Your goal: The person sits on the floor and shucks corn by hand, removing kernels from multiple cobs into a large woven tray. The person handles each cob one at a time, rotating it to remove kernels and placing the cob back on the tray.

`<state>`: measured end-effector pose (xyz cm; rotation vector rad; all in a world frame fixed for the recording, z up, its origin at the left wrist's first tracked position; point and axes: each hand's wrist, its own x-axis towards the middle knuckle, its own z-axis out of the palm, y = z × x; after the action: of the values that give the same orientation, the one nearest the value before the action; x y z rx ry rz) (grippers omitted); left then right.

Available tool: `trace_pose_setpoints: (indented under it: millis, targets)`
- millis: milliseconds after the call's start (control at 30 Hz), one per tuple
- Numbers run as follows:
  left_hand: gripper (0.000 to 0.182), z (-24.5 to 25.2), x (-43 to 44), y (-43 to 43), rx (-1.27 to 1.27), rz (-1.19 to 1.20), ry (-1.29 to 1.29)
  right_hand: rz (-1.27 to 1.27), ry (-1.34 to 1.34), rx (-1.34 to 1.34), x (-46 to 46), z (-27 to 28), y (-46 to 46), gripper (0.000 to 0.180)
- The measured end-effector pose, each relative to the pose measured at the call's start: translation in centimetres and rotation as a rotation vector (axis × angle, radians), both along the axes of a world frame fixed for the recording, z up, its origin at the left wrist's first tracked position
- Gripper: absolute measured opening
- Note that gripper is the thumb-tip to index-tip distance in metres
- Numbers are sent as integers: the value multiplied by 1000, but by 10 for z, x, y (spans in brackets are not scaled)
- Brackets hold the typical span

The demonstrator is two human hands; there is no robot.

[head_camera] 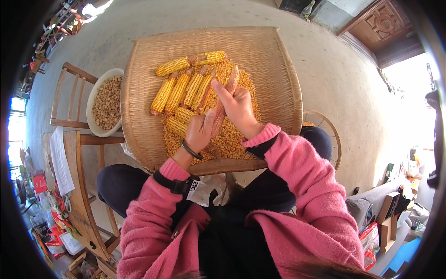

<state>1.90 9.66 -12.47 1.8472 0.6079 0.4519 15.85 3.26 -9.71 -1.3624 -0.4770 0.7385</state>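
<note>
Both my hands grip one reddish corn cob (220, 115), which looks stripped of its kernels on the side facing me. My left hand (200, 129) holds its lower end, and a dark bangle circles that wrist. Higher up, my right hand (238, 106) wraps the cob with the thumb along it. Beneath lies a heap of loose yellow kernels (231, 139) in a woven bamboo winnowing basket (278, 76). Several ears of corn (177, 92), partly shelled, rest on the kernels left of my hands. Two more ears (172, 66) lie end to end behind them.
To the left, a white basin (91, 115) of tan lumpy pieces stands on a wooden chair (69, 94). A wooden table (82, 195) with papers (62, 162) is nearer me. A round rimmed basket (335, 139) shows at right, past my knee. Beyond is concrete floor (331, 69).
</note>
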Motion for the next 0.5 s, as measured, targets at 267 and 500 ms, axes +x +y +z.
trace_pose_setpoints:
  millis: [267, 500]
  targets:
    - [39, 16, 6, 1, -56, 25, -81, 144, -100, -123, 10, 12, -2, 53]
    - [39, 31, 6, 3, 492, -150, -37, 136, -313, -204, 14, 33, -10, 48]
